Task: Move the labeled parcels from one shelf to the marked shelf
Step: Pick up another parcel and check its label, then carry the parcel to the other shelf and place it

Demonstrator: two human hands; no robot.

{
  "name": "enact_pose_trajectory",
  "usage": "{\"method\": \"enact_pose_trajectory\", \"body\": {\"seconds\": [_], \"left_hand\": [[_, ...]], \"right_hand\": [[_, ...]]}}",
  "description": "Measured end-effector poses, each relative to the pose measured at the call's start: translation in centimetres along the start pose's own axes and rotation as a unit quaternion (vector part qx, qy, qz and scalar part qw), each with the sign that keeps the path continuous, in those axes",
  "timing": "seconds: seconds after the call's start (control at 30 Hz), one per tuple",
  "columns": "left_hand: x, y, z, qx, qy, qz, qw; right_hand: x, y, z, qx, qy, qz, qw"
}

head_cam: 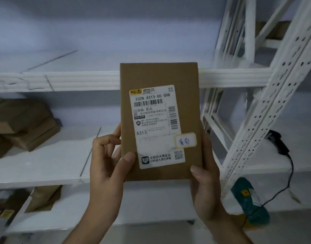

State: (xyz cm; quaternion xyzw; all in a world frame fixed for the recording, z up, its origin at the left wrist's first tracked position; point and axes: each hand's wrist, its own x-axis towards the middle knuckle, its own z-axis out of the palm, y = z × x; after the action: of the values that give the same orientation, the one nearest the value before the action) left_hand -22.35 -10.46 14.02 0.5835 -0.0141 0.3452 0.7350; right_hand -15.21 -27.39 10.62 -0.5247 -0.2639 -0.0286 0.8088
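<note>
A flat brown cardboard parcel [160, 76] stands upright in front of me, face toward the camera. Its white shipping label [156, 125] reads A313, with a small yellow-edged handwritten sticker [185, 141] at the label's right. My left hand [109, 159] grips the parcel's lower left edge, thumb on the front. My right hand [205, 180] grips the lower right corner, thumb on the front too. Behind the parcel runs a white metal shelf [54, 81]; the shelf board below it [45, 166] holds other parcels.
Several brown parcels [26, 127] are piled at the left of the middle shelf. More brown parcels [42, 198] sit on the lower shelf at left. A perforated white upright [267, 110] slants at right, with a black cable [288, 166] and a teal packet [248, 198] near it.
</note>
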Motion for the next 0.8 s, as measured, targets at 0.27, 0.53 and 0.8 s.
{"method": "enact_pose_trajectory", "body": {"seconds": [0.27, 0.53, 0.8], "left_hand": [[-3.2, 10.5, -15.7, -0.014, 0.028, 0.008, 0.999], [-2.4, 17.5, -25.4, 0.044, -0.028, 0.066, 0.996], [6.0, 20.0, -28.6, 0.095, -0.086, 0.096, 0.987]], "right_hand": [[-6.0, -0.8, 18.0, -0.015, -0.038, -0.047, 0.998], [-7.5, -1.6, 29.7, -0.026, -0.041, -0.052, 0.997], [-1.1, -1.4, 36.6, -0.066, -0.033, -0.023, 0.997]]}}
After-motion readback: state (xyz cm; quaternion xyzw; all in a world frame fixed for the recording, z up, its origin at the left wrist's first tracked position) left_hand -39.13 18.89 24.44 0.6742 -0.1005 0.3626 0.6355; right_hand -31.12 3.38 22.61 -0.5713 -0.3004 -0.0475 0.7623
